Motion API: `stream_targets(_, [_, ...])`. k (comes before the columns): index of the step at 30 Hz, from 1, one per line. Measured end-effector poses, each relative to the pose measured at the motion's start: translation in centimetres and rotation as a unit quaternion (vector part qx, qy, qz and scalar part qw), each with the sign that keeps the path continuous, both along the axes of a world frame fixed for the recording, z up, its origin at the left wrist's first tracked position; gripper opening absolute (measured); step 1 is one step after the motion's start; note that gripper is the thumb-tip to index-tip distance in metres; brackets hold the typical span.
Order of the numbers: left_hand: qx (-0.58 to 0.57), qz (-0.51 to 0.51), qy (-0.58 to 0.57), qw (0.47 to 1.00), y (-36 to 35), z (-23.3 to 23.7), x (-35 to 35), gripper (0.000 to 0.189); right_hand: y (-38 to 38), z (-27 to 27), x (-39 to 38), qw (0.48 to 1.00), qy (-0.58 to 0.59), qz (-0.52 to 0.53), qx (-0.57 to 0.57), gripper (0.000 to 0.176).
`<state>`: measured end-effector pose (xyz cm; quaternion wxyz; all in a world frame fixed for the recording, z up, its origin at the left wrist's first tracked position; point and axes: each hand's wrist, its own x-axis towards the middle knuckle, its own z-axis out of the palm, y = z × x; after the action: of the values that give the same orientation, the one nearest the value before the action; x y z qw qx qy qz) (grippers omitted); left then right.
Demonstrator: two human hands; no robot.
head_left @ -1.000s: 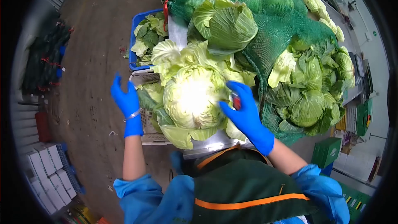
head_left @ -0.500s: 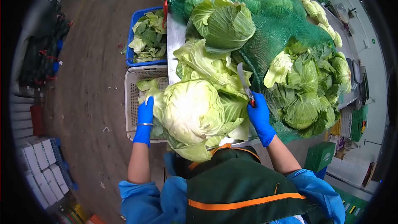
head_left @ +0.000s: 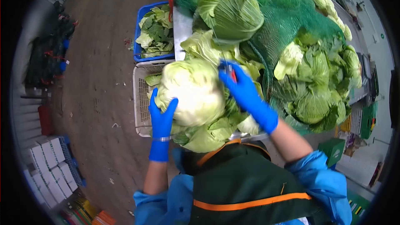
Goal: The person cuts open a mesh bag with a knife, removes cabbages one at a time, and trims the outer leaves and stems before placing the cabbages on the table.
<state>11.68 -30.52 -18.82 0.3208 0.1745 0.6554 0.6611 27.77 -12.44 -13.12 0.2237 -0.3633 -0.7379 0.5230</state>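
My left hand [head_left: 161,114], in a blue glove, lies against the lower left side of a pale, trimmed cabbage [head_left: 191,92], thumb and fingers spread on it. My right hand [head_left: 241,84], also gloved in blue, is closed around the red handle of a knife [head_left: 230,74] at the cabbage's upper right; the blade is blurred and hard to make out. Loose outer leaves [head_left: 206,135] lie below the cabbage, and more leaves [head_left: 204,46] are above it. A whole green cabbage [head_left: 237,16] sits farther up on the table.
A grey crate [head_left: 141,121] stands left of the table edge, with a blue crate [head_left: 139,29] of leaves beyond it. Green netting [head_left: 283,25] covers cabbages at the back. More leafy cabbages [head_left: 314,87] are piled at the right. White boxes [head_left: 50,152] are stacked at lower left.
My left hand has gone from the loose leaf at the left onto the cabbage's side. My right hand has moved up and left with the knife, closer to the cabbage. The view has shifted slightly.
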Motion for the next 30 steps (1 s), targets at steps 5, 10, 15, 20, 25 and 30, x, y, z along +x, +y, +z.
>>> stream_targets(5, [-0.150, -0.118, 0.387, 0.902, 0.2, 4.3, 0.8, 0.110, 1.6, 4.9, 1.6, 1.000, -0.017, 0.016, -0.014, 0.049])
stream_targets(10, [-0.041, -0.097, 0.303, 0.947, 3.0, 3.4, 3.0, 0.101, -5.0, 3.8, 6.4, 0.976, -0.151, 0.079, 0.134, 0.046])
stream_targets(15, [-0.117, -0.033, 0.344, 0.931, 5.7, 5.8, 5.6, 0.083, -3.1, 2.1, 6.4, 0.948, -0.218, 0.093, 0.212, 0.046])
stream_targets(20, [-0.154, -0.029, 0.374, 0.914, 6.2, 6.4, 5.7, 0.081, -2.2, 1.6, 6.9, 0.960, -0.180, 0.073, 0.201, 0.046])
stream_targets(25, [-0.151, -0.042, 0.358, 0.921, 6.4, 6.8, 5.2, 0.079, -1.0, 0.7, 6.6, 0.961, -0.185, 0.082, 0.190, 0.045])
stream_targets(30, [-0.145, -0.039, 0.352, 0.924, 6.4, 6.0, 5.2, 0.078, 2.2, -0.5, 4.7, 0.963, -0.187, 0.025, 0.193, 0.041])
